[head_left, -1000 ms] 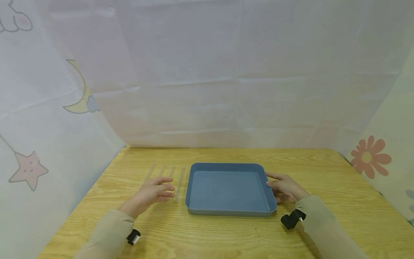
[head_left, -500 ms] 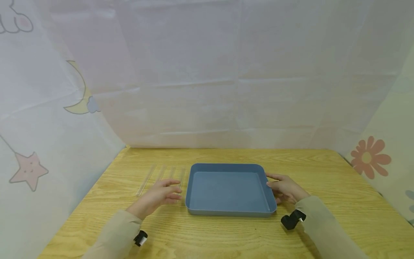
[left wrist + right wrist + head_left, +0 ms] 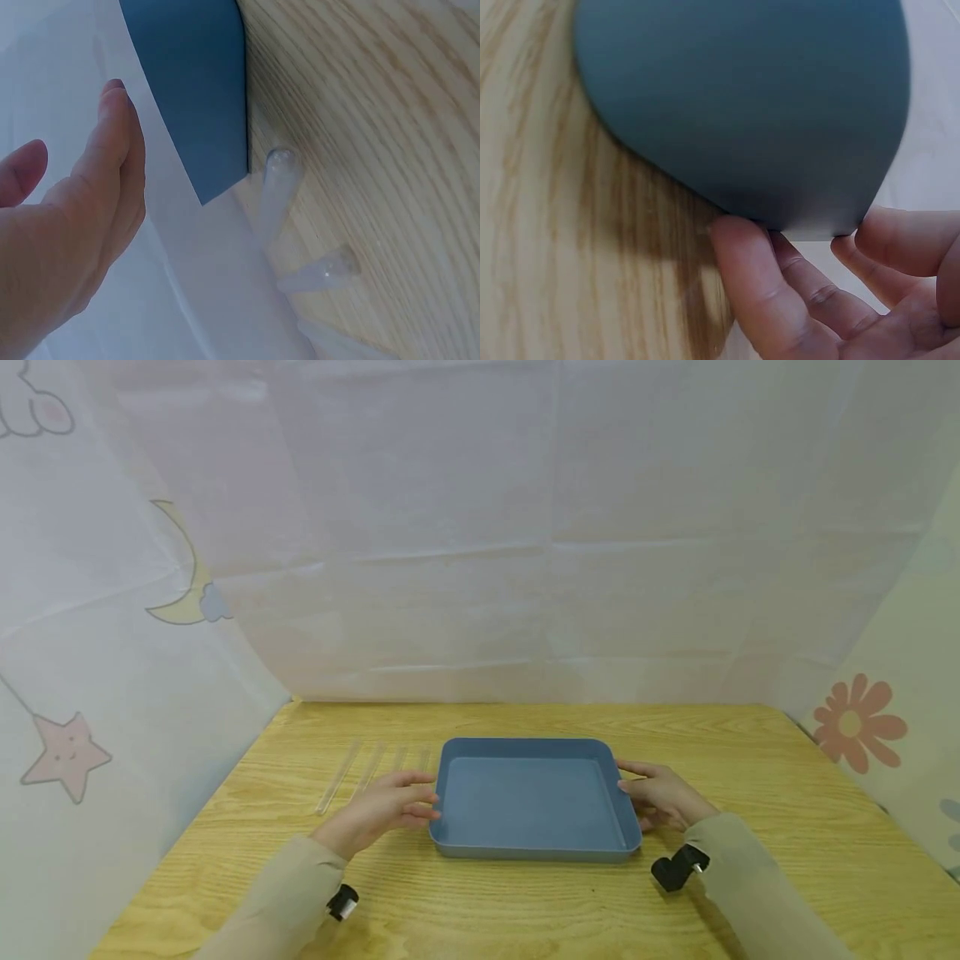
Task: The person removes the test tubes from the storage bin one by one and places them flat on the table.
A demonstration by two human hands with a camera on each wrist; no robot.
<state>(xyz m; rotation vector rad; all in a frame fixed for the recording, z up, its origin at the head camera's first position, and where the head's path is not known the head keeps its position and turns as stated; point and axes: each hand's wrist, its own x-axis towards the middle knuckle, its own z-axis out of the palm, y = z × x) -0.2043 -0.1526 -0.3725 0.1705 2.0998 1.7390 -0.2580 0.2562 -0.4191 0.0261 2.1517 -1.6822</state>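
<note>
A shallow blue rectangular tray [image 3: 532, 802] lies flat in the middle of the wooden table in the head view. My right hand [image 3: 663, 797] holds its right side, with the thumb [image 3: 885, 232] by the rim and other fingertips against the lower edge in the right wrist view. At the tray's left side, my left hand [image 3: 382, 810] has its fingers extended toward the rim; the left wrist view shows this hand apart from the tray wall [image 3: 195, 97]. Several clear test tubes [image 3: 337, 777] lie side by side left of the tray, partly hidden behind the left hand. Their rounded ends [image 3: 282, 159] show in the left wrist view.
The wooden table [image 3: 525, 910] extends on all sides of the tray. A pale cloth [image 3: 480, 568] hangs behind it, with printed cloth on the left and right sides. Black camera mounts [image 3: 678, 868] stick out from both wrists.
My left hand has moved right, from over the test tubes to the tray's left edge, uncovering the leftmost tubes. My right hand and the tray have stayed in place.
</note>
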